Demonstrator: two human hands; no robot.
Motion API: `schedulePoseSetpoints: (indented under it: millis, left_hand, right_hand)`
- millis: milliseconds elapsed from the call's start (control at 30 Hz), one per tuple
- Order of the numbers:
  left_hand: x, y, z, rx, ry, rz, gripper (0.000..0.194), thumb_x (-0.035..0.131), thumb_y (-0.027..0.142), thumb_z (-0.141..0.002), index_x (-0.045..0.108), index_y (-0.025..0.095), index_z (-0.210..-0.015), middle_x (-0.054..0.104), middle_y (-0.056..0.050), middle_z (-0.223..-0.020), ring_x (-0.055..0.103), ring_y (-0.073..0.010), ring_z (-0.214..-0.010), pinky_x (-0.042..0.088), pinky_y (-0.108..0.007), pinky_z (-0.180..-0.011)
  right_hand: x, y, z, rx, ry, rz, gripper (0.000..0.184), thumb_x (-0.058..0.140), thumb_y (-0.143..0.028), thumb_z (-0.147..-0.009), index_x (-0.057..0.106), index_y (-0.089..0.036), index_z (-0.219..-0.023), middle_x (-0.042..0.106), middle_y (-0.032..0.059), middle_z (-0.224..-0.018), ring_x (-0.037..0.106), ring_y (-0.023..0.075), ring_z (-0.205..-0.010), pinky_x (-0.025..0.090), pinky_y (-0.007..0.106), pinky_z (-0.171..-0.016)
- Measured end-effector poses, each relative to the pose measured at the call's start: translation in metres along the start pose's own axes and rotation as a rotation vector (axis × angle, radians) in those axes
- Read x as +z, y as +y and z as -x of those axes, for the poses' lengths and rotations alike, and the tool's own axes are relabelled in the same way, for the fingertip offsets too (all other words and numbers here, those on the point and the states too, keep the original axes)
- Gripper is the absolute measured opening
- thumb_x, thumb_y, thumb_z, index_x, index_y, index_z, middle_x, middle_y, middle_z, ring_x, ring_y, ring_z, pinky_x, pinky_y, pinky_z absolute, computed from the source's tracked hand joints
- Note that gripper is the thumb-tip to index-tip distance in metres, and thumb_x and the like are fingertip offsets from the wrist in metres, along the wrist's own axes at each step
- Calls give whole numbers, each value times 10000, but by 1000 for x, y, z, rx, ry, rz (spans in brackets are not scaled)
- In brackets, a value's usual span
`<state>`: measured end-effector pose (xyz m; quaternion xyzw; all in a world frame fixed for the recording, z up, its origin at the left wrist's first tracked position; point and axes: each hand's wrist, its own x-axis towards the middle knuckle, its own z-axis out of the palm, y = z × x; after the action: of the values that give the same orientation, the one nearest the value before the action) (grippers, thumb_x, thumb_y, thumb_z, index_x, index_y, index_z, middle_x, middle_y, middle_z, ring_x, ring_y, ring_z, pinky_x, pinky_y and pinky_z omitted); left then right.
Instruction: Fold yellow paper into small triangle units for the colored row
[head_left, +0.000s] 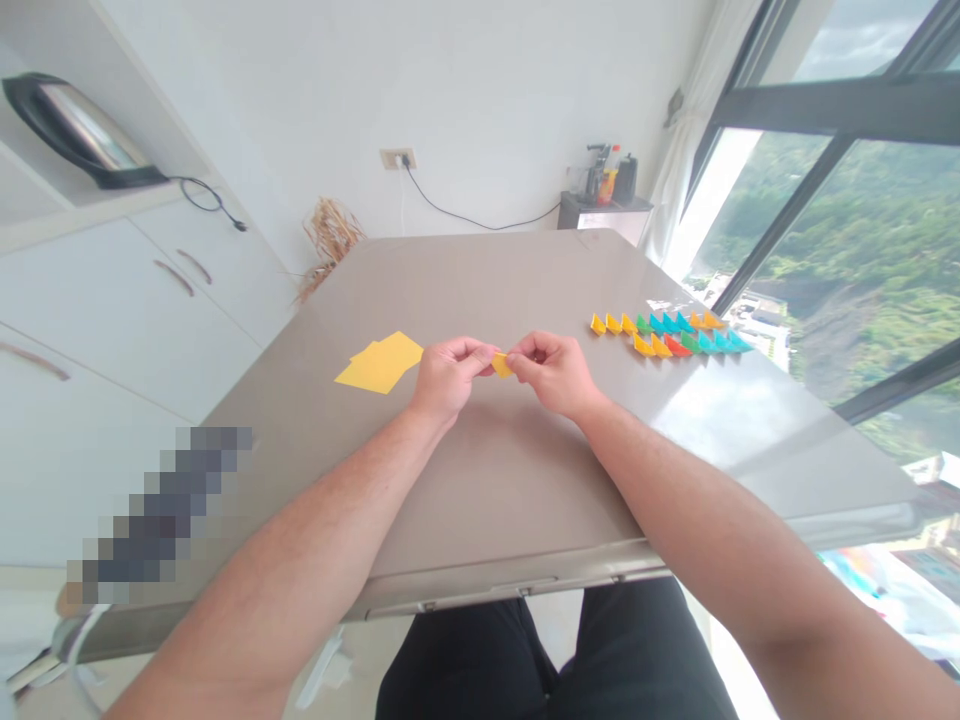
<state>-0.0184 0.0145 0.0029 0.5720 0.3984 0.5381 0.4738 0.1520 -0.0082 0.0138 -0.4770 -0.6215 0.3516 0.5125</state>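
Observation:
Between my two hands, above the middle of the table, is a small folded piece of yellow paper (502, 366). My left hand (453, 372) pinches its left side with thumb and fingers. On the other side, my right hand (550, 368) pinches the right edge. Parts of the folds are hidden behind the fingertips. Left of my left hand lie several flat yellow paper sheets (381, 364), overlapping. To the right, two rows of small folded paper boats (660, 347) in yellow, orange, red, green and blue stand on the table.
The grey table (480, 275) reaches to the white wall. A pixelated dark patch (169, 510) covers something at its left edge. Behind stand dried stalks (330, 235) and a small cabinet (604, 215) with bottles. An electric kettle (86, 130) sits on the left counter; windows are at right.

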Motion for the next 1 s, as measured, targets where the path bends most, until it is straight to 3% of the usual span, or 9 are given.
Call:
schedulePoseSetpoints:
  millis: [133, 267, 400, 500, 633, 800, 1000]
  left_hand:
    - [-1, 2, 1, 13, -66, -94, 243, 773, 399, -774, 787, 196, -907, 776, -86, -1034, 716, -227, -907, 578, -394, -839]
    - [-2, 2, 0, 147, -55, -317, 145, 753, 337, -777, 757, 198, -735, 753, -92, -1172, 699, -265, -1065, 534, -429, -959]
    - [-4, -2, -3, 182, -23, -335, 154, 731, 338, -801, 740, 212, -713, 768, -69, -1127, 702, -258, -1063, 528, -428, -965]
    - [-5, -3, -4, 177, -22, -319, 152, 737, 353, -798, 740, 212, -741, 777, -65, -1102, 711, -253, -1048, 537, -413, -954]
    - [-3, 1, -1, 146, -77, -342, 208, 778, 385, -766, 774, 215, -885, 793, -56, -939, 735, -223, -856, 569, -370, -819]
    - [-1, 5, 2, 143, -57, -430, 145, 763, 359, -772, 752, 216, -749, 773, -26, -773, 715, -196, -748, 543, -325, -727]
    - [-3, 5, 1, 145, -3, -452, 133, 732, 334, -780, 736, 215, -721, 758, -27, -749, 680, -186, -708, 518, -316, -696]
  right_hand:
    - [-1, 4, -1, 11, -16, 27, 151, 691, -318, -754, 660, -186, -686, 602, -23, -595, 470, 110, -555, 367, 259, -527]
    - [-1, 5, 0, 11, -8, 83, 203, 714, -369, -765, 714, -179, -696, 637, -1, -615, 477, 115, -561, 378, 270, -542]
    - [-2, 5, 0, 10, -18, 60, 250, 745, -430, -761, 774, -184, -797, 674, 16, -668, 531, 134, -613, 417, 278, -590]
    - [-3, 7, -1, 4, 7, 97, 213, 705, -384, -789, 760, -179, -768, 636, 2, -624, 489, 122, -573, 390, 273, -558]
    - [-4, 10, -2, -57, 21, 199, 190, 675, -331, -804, 736, -178, -710, 608, -14, -582, 460, 110, -546, 372, 269, -547]
    - [-2, 11, -1, -61, 0, 264, 184, 685, -329, -811, 769, -185, -735, 669, 2, -613, 536, 130, -579, 420, 280, -595]
    - [-3, 13, -1, -37, -25, 222, 238, 750, -419, -802, 821, -214, -901, 794, 63, -867, 690, 205, -773, 519, 324, -722]
